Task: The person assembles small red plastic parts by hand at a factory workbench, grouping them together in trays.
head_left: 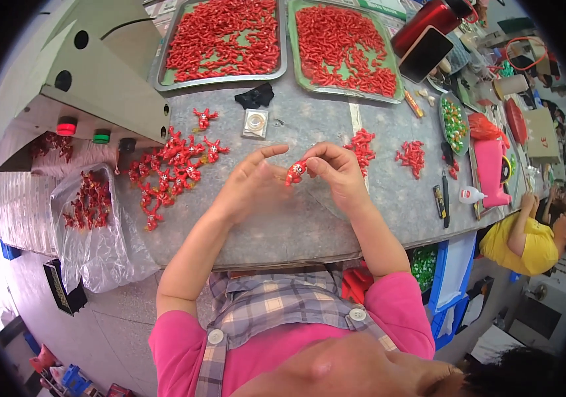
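Note:
Between the thumb and fingers of my right hand (pixel 337 173) is a small red toy figure (pixel 295 173) with white and dark markings. My left hand (pixel 254 180) is just left of it, fingers apart and partly blurred; I see nothing held in it. Left of my hands lies a cluster of similar red figures (pixel 176 162), with a lone figure (pixel 205 119) behind it. Just beyond my right hand is a pile of small red parts (pixel 362 149), and a second red pile (pixel 411 157) lies farther right.
Two metal trays, a left tray (pixel 282 63) and a right tray (pixel 392 92), hold red parts at the back. A grey machine (pixel 108 86) and a plastic bag (pixel 127 255) stand left. A phone (pixel 424 54), white bottle (pixel 471 194) and black pen (pixel 446 198) lie right; a person (pixel 527 241) sits beyond.

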